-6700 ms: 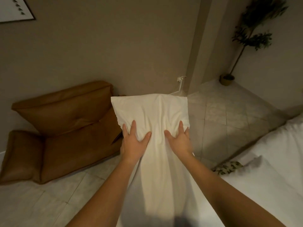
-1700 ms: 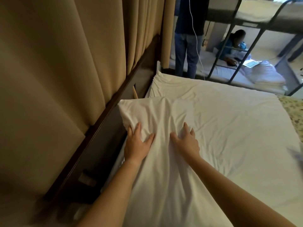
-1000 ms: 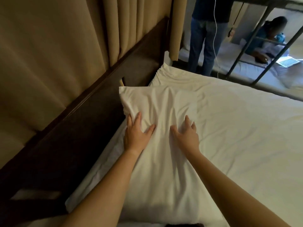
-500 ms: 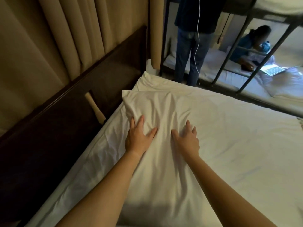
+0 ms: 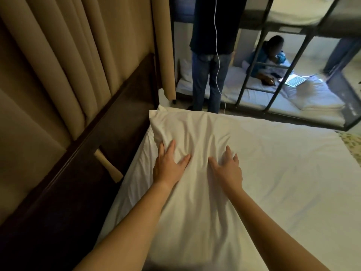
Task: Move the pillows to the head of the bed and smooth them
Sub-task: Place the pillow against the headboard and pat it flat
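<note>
Both hands are down on the white pillow (image 5: 195, 208), which lies on the left side of the bed (image 5: 293, 182). It runs from near to far, right alongside the dark headboard (image 5: 74, 182), and its far corner sits at the far left corner of the mattress.

The left hand (image 5: 169, 166) lies flat at the pillow's left edge, fingers straight and close together, thumb splayed wide to the right. The right hand (image 5: 228, 170) is flat beside it, fingers spread and only slightly bent, thumb reaching left. Neither hand has hold of anything. The palms press on the cloth, and the pillowcase bunches into soft folds between the two thumbs, with creases fanning out toward the pillow's far end.

Left of the headboard, tan curtains (image 5: 58, 71) hang in long pleats. Beyond the far edge of the bed stands a person in jeans (image 5: 210, 75), with a thin white cable (image 5: 216, 45) hanging down across them. Farther right is a dark metal bunk bed (image 5: 283, 23), and on its lower mattress another person (image 5: 267, 55) lies by an open laptop (image 5: 295, 81), screen glowing. At the bed's right edge there is a strip of patterned cloth (image 5: 350, 145).
</note>
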`<state>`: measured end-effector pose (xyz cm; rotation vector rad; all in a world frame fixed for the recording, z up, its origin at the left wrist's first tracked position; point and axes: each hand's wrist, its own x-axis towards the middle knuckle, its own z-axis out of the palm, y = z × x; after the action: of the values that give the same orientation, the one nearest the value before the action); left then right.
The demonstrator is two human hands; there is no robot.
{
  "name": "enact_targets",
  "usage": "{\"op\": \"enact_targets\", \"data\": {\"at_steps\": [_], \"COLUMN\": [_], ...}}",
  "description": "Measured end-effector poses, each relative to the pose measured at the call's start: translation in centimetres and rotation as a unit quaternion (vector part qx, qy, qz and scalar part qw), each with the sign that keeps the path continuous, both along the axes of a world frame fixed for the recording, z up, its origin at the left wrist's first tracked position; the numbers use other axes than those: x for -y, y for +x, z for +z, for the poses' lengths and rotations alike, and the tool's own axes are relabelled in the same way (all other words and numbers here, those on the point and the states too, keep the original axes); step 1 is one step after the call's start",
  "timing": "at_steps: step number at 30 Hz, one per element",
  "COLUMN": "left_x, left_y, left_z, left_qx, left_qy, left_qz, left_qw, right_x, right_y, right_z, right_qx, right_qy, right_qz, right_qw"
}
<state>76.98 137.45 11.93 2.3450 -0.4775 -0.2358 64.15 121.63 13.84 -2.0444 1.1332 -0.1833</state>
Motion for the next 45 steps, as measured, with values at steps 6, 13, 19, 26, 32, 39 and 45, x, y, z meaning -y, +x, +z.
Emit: {"op": "enact_targets", "data": {"at_steps": [6,13,19,26,32,39,45], "left_x": [-0.8,-2.4,-3.3,-2.5,-1.2,2.3,8.6], "left_y": [8.6,16.7,20.9,22.1,21.1,18.7,14.5], "left_z": [-1.3,-3.5,-4.8,-4.7,-3.7,-2.6,-2.1], "left_qx": [-0.012,-0.017,-0.025,-0.032,-0.025,-0.028,-0.026], "left_qy": [0.008,0.003,-0.006,-0.011,-0.001,0.033,0.052], "left_qz": [-0.060,-0.121,-0.146,-0.150,-0.135,-0.088,-0.047], "left_qw": [0.998,0.993,0.989,0.988,0.990,0.995,0.997], "right_x": [-2.5,-5.5,-7.2,-6.3,-4.1,0.8,8.3], "right_y": [6.5,13.4,16.6,17.6,17.2,15.8,13.2], "right_z": [-1.1,-3.1,-3.7,-3.5,-3.1,-3.6,-3.7], "right_qx": [-0.011,-0.042,-0.052,-0.058,-0.051,-0.032,-0.030], "right_qy": [0.007,0.008,0.005,-0.012,-0.017,0.008,0.028], "right_qz": [-0.065,-0.135,-0.149,-0.141,-0.127,-0.070,-0.030], "right_qw": [0.998,0.990,0.987,0.988,0.990,0.997,0.999]}}
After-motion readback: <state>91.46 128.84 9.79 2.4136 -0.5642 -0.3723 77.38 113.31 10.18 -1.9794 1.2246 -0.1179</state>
